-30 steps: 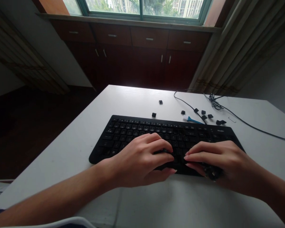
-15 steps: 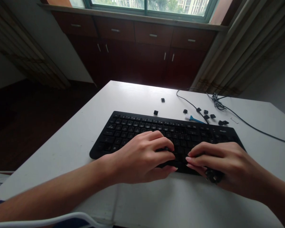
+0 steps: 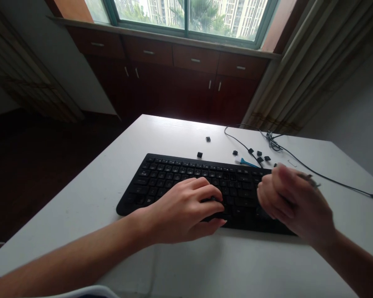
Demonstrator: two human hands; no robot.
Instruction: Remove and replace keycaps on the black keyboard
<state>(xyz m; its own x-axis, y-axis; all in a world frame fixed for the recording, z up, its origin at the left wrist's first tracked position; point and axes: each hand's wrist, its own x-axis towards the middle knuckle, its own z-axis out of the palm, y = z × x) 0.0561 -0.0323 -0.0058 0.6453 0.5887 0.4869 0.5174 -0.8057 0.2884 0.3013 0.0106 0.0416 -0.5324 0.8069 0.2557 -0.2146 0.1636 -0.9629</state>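
Now L hand (image 3: 186, 211) curls over kbd (image 3: 139, 190), can't tell if gripping; R hand (image 3: 295, 203), blurry, closed round sm. tool (image 3: 311, 180) above kbd's R end; kbd's on white table (image 3: 96, 203), keycaps (image 3: 260, 159) behind.

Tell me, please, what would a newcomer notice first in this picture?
The black keyboard draws the eye first, lying on the white table with the left hand near its middle. The right hand, curled around a small blurred object, is over the keyboard's right end. Beyond the keyboard, a blue brush lies near loose black keycaps.
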